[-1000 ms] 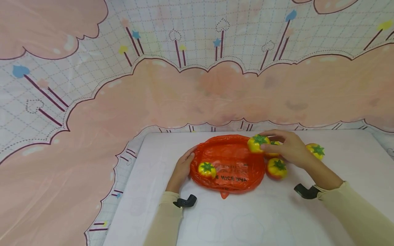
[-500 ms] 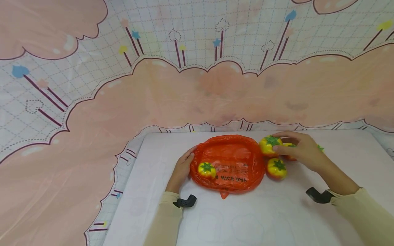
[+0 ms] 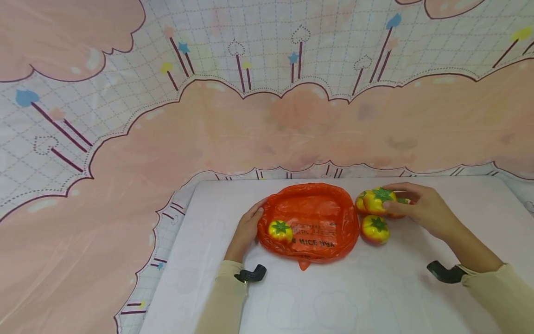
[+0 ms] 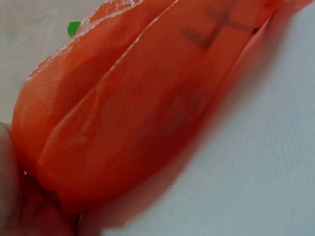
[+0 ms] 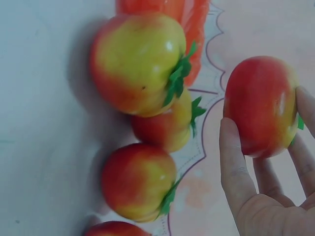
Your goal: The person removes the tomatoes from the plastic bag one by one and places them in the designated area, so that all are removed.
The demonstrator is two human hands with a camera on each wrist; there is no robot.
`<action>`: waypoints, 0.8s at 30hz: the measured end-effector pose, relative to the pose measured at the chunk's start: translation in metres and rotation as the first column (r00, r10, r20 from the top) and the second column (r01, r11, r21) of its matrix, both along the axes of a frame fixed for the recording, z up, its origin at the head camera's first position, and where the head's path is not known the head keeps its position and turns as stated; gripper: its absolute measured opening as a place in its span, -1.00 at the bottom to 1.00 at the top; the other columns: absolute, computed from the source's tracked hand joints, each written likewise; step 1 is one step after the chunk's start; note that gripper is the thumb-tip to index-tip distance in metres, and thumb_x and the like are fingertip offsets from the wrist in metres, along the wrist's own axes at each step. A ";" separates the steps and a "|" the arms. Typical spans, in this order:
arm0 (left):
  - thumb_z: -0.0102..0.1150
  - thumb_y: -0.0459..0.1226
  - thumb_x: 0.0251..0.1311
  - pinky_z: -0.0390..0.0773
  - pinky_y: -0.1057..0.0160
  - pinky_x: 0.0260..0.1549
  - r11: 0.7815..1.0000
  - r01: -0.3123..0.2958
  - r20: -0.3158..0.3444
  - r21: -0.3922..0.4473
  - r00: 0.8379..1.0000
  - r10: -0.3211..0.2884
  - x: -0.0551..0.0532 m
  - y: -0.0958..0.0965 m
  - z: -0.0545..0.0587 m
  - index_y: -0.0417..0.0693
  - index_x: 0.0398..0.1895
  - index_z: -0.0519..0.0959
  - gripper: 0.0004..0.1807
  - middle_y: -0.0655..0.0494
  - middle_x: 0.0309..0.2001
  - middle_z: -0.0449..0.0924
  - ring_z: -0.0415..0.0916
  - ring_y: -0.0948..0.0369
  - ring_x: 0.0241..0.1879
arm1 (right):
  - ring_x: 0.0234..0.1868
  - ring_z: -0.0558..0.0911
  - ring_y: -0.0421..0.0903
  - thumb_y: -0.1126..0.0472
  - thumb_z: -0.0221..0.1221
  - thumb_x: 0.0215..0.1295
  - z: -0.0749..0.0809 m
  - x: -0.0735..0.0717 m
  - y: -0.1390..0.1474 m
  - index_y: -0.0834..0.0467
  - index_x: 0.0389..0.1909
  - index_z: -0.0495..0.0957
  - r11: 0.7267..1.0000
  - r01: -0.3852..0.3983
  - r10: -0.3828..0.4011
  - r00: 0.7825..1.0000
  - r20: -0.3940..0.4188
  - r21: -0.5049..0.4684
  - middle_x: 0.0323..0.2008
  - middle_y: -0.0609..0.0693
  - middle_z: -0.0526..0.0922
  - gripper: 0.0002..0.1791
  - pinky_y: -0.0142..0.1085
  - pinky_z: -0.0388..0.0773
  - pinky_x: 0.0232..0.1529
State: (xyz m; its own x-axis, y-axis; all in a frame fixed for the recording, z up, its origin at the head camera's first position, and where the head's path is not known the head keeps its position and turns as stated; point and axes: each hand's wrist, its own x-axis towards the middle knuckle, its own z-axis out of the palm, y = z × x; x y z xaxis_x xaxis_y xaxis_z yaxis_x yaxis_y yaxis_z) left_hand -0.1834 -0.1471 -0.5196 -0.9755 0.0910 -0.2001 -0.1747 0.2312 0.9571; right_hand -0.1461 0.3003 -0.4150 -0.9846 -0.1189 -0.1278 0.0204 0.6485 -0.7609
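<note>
My right hand [image 3: 425,208] pinches a red-and-yellow tomato-like fruit [image 3: 378,200] with a green leafy top. In the right wrist view the thumb and fingers surround this fruit, above the table. An orange-red plastic bag [image 3: 310,208] with black lettering lies with its mouth spread wide, and my left hand [image 3: 245,232] grips its left edge. In the left wrist view, the side of the bag [image 4: 128,118] fills much of the frame, with part of the hand at the lower left. One similar fruit [image 3: 281,231] lies inside the bag, near its left side.
Several more of these fruits stand close together right of the bag: a near fruit [image 3: 374,229], one at the rear [image 3: 360,204] and one partly hidden by the right hand [image 3: 401,213]. The table [image 3: 325,297] is white, and a patterned pink cloth [image 3: 292,130] rises behind it.
My right hand has moved rightward with the fruit, from the bag's right rim to over the fruits beside it. The left hand and the bag have stayed put.
</note>
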 end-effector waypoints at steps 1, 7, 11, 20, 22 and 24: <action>-0.12 0.03 0.57 0.25 -0.14 0.49 1.000 0.001 -0.005 0.002 1.000 -0.001 0.000 0.000 0.000 0.57 0.38 0.44 -0.60 0.33 0.51 0.32 0.14 0.09 0.57 | 0.34 0.37 0.34 -0.23 0.26 0.34 -0.001 0.001 0.002 0.03 0.39 0.45 1.000 0.003 -0.003 1.000 0.001 0.007 0.38 0.25 0.42 -0.31 0.11 0.69 0.07; -0.12 -0.02 0.58 0.16 -0.11 0.54 1.000 0.004 -0.029 0.013 1.000 -0.004 -0.002 -0.001 -0.003 0.51 0.39 0.46 -0.59 0.32 0.49 0.35 0.13 0.12 0.58 | 0.35 0.35 0.41 -0.19 0.25 0.37 -0.008 0.005 0.012 0.06 0.41 0.43 1.000 0.012 -0.011 1.000 -0.009 0.021 0.41 0.28 0.39 -0.31 0.29 0.58 0.16; -0.12 -0.01 0.58 0.19 -0.12 0.53 1.000 0.002 -0.023 0.012 1.000 -0.002 -0.002 -0.001 -0.004 0.52 0.38 0.46 -0.60 0.32 0.49 0.35 0.14 0.12 0.57 | 0.34 0.37 0.42 -0.17 0.25 0.38 -0.012 0.010 0.019 0.06 0.40 0.44 1.000 0.020 -0.020 1.000 -0.020 0.022 0.40 0.28 0.40 -0.33 0.03 0.71 0.08; -0.12 0.01 0.58 0.20 -0.13 0.52 1.000 0.002 -0.025 0.007 1.000 -0.002 -0.002 -0.001 -0.004 0.54 0.38 0.45 -0.60 0.33 0.49 0.35 0.14 0.11 0.57 | 0.35 0.38 0.39 -0.21 0.23 0.38 -0.021 0.020 0.030 0.09 0.41 0.42 0.999 0.048 -0.048 0.999 -0.006 0.017 0.41 0.29 0.39 -0.29 0.34 0.53 0.18; -0.13 0.00 0.58 0.19 -0.13 0.52 1.000 0.004 -0.031 0.009 1.000 -0.004 -0.002 -0.001 -0.004 0.53 0.39 0.45 -0.59 0.32 0.49 0.35 0.14 0.10 0.57 | 0.36 0.36 0.40 -0.21 0.23 0.39 -0.024 0.021 0.031 0.10 0.41 0.42 0.999 0.051 -0.051 0.999 -0.005 0.013 0.42 0.31 0.37 -0.29 0.39 0.49 0.19; -0.13 0.00 0.58 0.19 -0.12 0.53 1.000 0.004 -0.032 0.009 0.999 -0.004 -0.002 -0.001 -0.004 0.53 0.39 0.46 -0.59 0.33 0.49 0.35 0.14 0.11 0.57 | 0.35 0.36 0.40 -0.20 0.23 0.39 -0.026 0.022 0.033 0.11 0.41 0.42 0.998 0.057 -0.057 0.998 -0.008 0.011 0.42 0.31 0.36 -0.30 0.41 0.48 0.18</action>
State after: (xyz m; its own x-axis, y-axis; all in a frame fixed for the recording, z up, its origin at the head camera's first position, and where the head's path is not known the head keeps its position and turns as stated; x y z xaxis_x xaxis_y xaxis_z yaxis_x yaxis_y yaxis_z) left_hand -0.1857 -0.1486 -0.5239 -0.9810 0.0966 -0.1684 -0.1435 0.2233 0.9641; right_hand -0.1238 0.3336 -0.4410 -0.9908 -0.0617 -0.1207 0.0511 0.6549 -0.7540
